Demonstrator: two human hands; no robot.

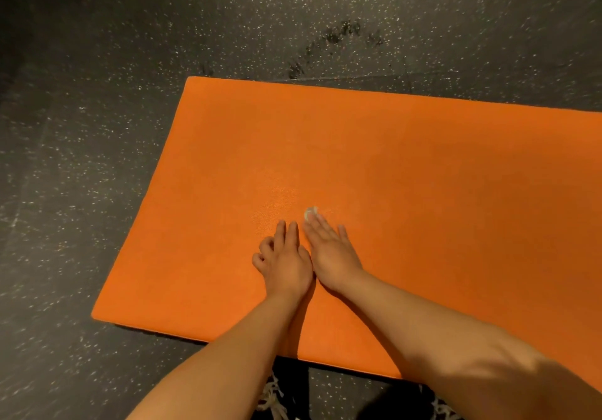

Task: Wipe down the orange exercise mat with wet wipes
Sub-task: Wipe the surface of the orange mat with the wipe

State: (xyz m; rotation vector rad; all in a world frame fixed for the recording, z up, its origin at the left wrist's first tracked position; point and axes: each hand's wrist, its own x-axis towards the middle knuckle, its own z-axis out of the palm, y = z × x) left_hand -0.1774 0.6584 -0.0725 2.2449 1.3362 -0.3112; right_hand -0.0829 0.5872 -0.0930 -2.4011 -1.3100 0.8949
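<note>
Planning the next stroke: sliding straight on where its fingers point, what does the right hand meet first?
Apparently only bare flat orange exercise mat, up to its far edge; then dark speckled floor.

Single head-worn view, facing forward and down, close above the mat (423, 175), edges seemingly warped

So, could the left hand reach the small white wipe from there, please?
Probably yes: the small white wipe lies just beyond the left hand, though fingers of the right hand rest on it.
</note>
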